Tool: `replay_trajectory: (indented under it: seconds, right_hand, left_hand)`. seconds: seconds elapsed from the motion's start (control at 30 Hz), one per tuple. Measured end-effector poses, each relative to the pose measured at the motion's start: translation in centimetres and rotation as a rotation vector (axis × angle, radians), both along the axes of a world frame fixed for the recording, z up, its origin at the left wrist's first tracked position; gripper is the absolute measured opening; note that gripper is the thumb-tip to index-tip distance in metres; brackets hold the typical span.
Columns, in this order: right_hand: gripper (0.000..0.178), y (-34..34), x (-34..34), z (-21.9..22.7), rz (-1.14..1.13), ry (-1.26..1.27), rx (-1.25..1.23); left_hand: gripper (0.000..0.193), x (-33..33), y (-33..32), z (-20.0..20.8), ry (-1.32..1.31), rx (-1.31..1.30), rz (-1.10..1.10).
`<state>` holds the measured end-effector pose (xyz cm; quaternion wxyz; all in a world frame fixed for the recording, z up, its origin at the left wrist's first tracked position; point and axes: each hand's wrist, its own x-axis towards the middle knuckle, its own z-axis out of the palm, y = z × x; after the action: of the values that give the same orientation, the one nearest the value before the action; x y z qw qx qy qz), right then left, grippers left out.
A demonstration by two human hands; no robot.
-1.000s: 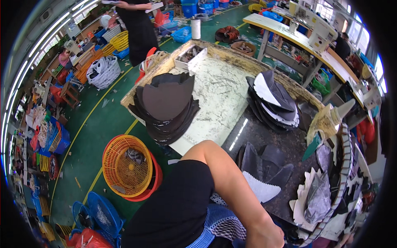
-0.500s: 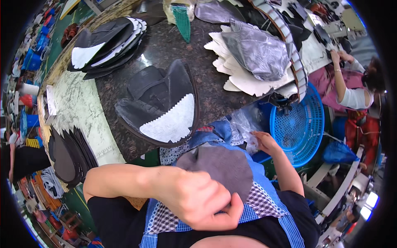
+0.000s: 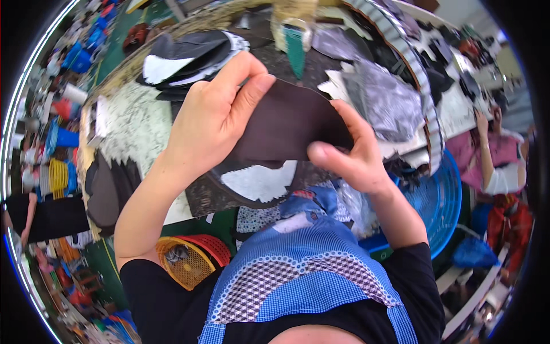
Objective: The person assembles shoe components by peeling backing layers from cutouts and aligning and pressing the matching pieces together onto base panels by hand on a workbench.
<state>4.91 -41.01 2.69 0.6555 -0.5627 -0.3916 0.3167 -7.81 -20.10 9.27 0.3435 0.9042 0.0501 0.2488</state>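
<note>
A dark brown sheet piece (image 3: 286, 123), smooth and rounded, is stretched between my two hands above the table. My left hand (image 3: 215, 117) pinches its upper left edge between thumb and forefinger. On its right end, my right hand (image 3: 358, 152) grips with the thumb on the near face and the fingers behind. Beneath it lies a black shoe-upper piece with a white zigzag-edged panel (image 3: 260, 182), mostly covered by the held sheet and my left hand. A stack of similar black-and-white pieces (image 3: 189, 57) sits at the far left.
Dark cut pieces (image 3: 109, 189) stand at the table's left edge. White pieces under grey sheeting (image 3: 389, 103) lie at the right, by a blue basket (image 3: 452, 200). A yellow basket (image 3: 189, 266) is below left. Another person (image 3: 492, 149) sits at the far right.
My left hand has risen from my chest to over the table. The brown sheet has come up from my lap, and my right hand has left the plastic bag to grip the sheet.
</note>
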Motion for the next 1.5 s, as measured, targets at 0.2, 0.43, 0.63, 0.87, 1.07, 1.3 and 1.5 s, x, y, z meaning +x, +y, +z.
replay_trajectory:
  seconds: [0.2,0.43,0.63,0.87,1.07,1.3,1.5]
  right_hand:
    - [0.012,5.1,0.4,3.7,-0.189,-0.058,-0.058]
    - [0.015,8.2,2.3,7.7,0.099,-0.98,0.144]
    - [0.068,5.7,9.4,5.8,0.37,0.179,0.239]
    - [0.098,2.5,4.0,-3.3,0.655,1.015,0.282]
    - [0.068,2.5,4.5,-2.7,0.496,0.788,0.111]
    - [0.037,4.7,3.4,-2.1,0.032,0.764,0.195]
    - [0.035,6.5,3.2,-2.4,-0.131,0.81,0.349]
  left_hand:
    - [0.017,-4.5,3.5,-3.5,-0.088,0.042,0.275]
    - [0.074,-1.7,2.5,1.5,-0.102,0.05,-0.13]
    - [0.023,2.0,0.5,4.1,0.325,-0.267,-0.383]
    - [0.024,1.4,2.1,1.8,0.216,-0.622,-0.265]
    - [0.024,0.3,3.7,0.8,0.132,-0.727,-0.079]
    - [0.024,-2.0,4.3,-0.3,-0.028,-0.852,0.068]
    - [0.027,-2.9,4.2,-1.2,-0.245,-1.019,0.259]
